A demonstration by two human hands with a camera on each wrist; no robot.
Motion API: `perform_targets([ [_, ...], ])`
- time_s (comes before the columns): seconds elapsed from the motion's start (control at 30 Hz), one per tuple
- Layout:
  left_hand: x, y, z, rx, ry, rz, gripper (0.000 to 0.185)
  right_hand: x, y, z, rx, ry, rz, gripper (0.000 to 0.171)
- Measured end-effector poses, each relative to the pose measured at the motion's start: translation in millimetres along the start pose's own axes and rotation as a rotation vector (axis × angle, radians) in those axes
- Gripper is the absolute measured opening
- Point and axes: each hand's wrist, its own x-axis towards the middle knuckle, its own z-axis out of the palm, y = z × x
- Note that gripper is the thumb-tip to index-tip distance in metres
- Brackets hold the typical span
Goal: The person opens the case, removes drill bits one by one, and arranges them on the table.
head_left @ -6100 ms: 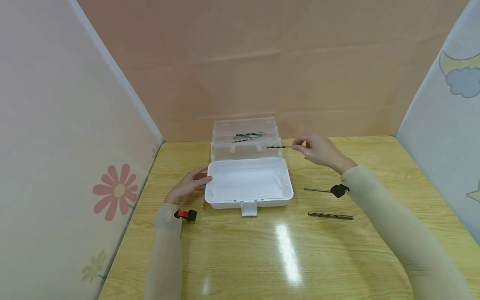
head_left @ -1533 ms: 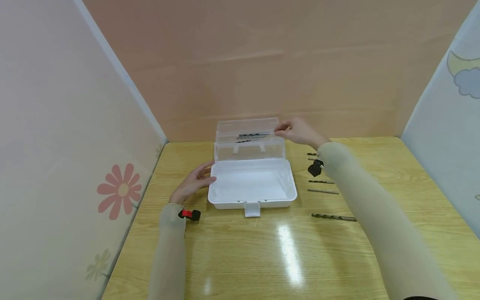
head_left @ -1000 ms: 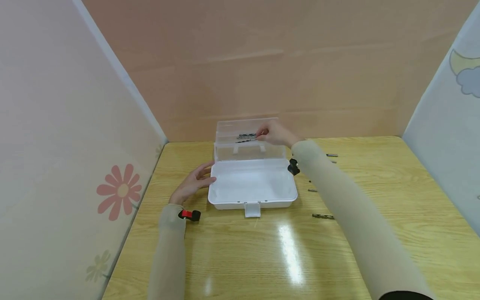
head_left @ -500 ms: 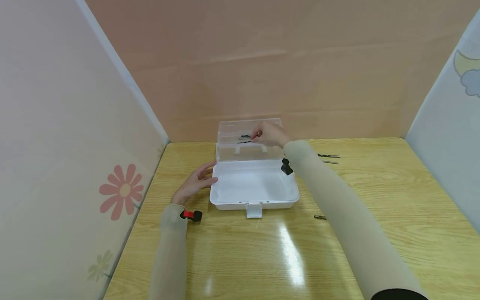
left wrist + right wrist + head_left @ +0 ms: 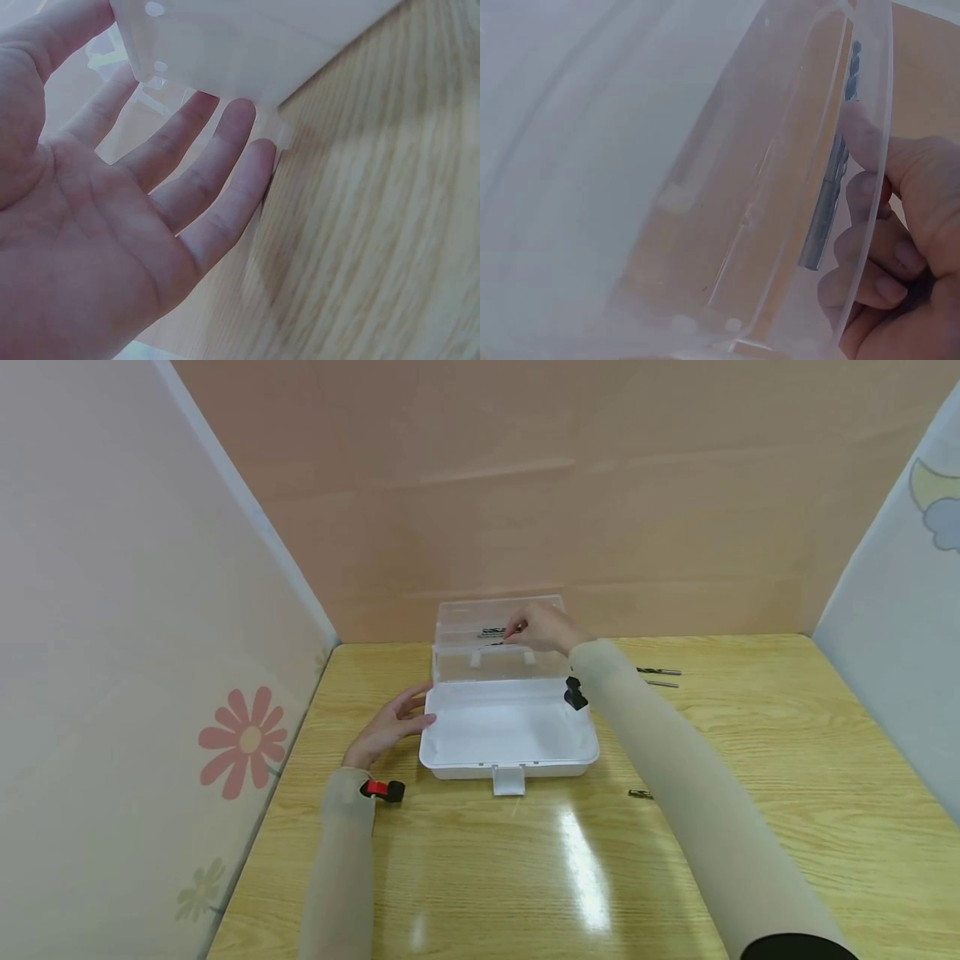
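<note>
An open white plastic box (image 5: 510, 727) stands mid-table, its clear lid (image 5: 465, 667) folded back. Dark drill bits (image 5: 492, 632) lie in the lid and show through the clear plastic in the right wrist view. At the lid's back my right hand (image 5: 543, 627) pinches one drill bit (image 5: 853, 79) between thumb and index finger; the other fingers are curled. My left hand (image 5: 386, 727) rests against the box's left side, thumb on the rim. Its fingers (image 5: 191, 165) lie spread, fairly straight, tips touching the plastic.
Two drill bits (image 5: 662, 672) lie to the right of the lid on the wooden table (image 5: 465, 877). Another bit (image 5: 641, 794) shows partly beneath the right sleeve (image 5: 690, 768). A latch (image 5: 508, 781) hangs at the box's front.
Several bits have come to lie on the table's right since the oldest frame. My right hand moved left from beside the lid to the bits in it. My left hand stays at the box.
</note>
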Motion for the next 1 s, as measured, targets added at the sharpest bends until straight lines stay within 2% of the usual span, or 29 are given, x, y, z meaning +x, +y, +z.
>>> perform_targets([
  [0.47,2.0,1.8,-3.5,-0.004,0.002,0.001,0.074,3,-2,2,-0.073,0.008,-0.026,0.017],
  [0.77,1.8,-3.0,1.1,-0.010,-0.002,-0.003,0.072,-4,-1,4,-0.128,-0.025,-0.037,0.021],
  [1.0,-2.4,-0.5,2.2,-0.013,0.002,0.003,0.073,-8,-2,2,-0.130,-0.001,-0.070,0.020],
])
